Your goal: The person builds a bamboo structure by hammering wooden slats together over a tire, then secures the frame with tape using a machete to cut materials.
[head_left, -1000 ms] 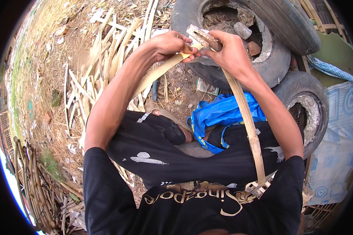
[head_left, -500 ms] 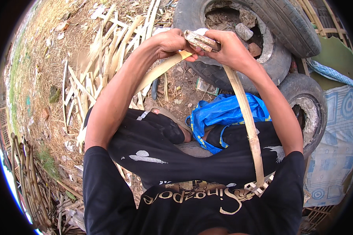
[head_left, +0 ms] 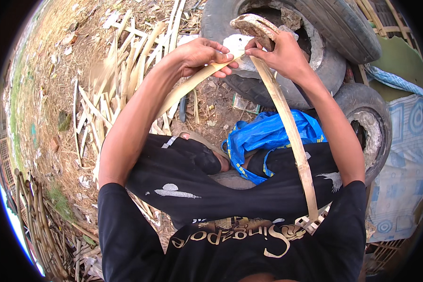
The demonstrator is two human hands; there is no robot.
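At upper centre, your left hand (head_left: 199,56) pinches a pale strip (head_left: 188,87) that might split if your right hand (head_left: 282,52), gripping a brown tool (head_left: 249,24), twists.

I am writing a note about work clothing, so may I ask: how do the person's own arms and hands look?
The arms have short, plain black sleeves and are bare beyond them. The left hand and right hand wear no gloves, and I see no watch or bracelet on either wrist.

From head height, a wide fisheye faces down at the nearby hands (head_left: 201,57).
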